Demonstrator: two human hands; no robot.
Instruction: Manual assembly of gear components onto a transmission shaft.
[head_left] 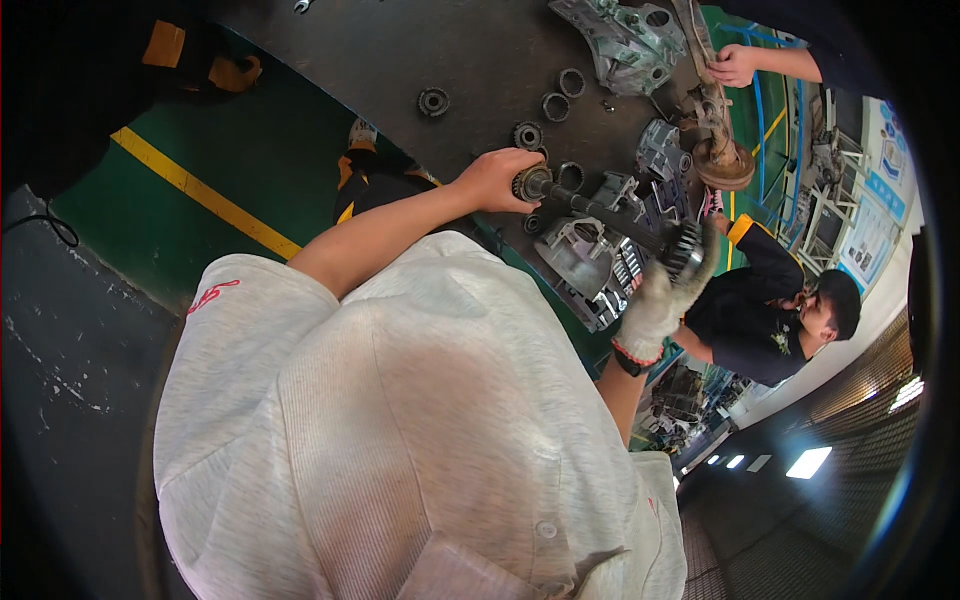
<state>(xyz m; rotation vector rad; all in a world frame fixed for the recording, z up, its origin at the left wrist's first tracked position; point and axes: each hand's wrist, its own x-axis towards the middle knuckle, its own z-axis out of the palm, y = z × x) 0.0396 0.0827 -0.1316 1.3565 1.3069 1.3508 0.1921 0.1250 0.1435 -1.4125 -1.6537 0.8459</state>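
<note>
A dark gear shaft (607,215) spans the gap between my hands, above the workbench edge. My bare left hand (498,180) is closed around its left end, where a toothed gear (533,184) sits. At the other end my right hand (655,308), in a white knit glove, grips the shaft by a larger gear (684,252); some of its fingers are hidden. Just beyond my left hand a small ring gear (527,136) lies on the bench. Below the shaft are a cast metal housing (577,252) and other metal parts.
On the dark workbench (350,55) lie a single gear (433,101), metal rings (571,82) and a large casting (630,45). A rusty axle part (722,160) stands at the right, with another person's hand (735,66) on it. A co-worker in dark clothes (745,325) is close on my right.
</note>
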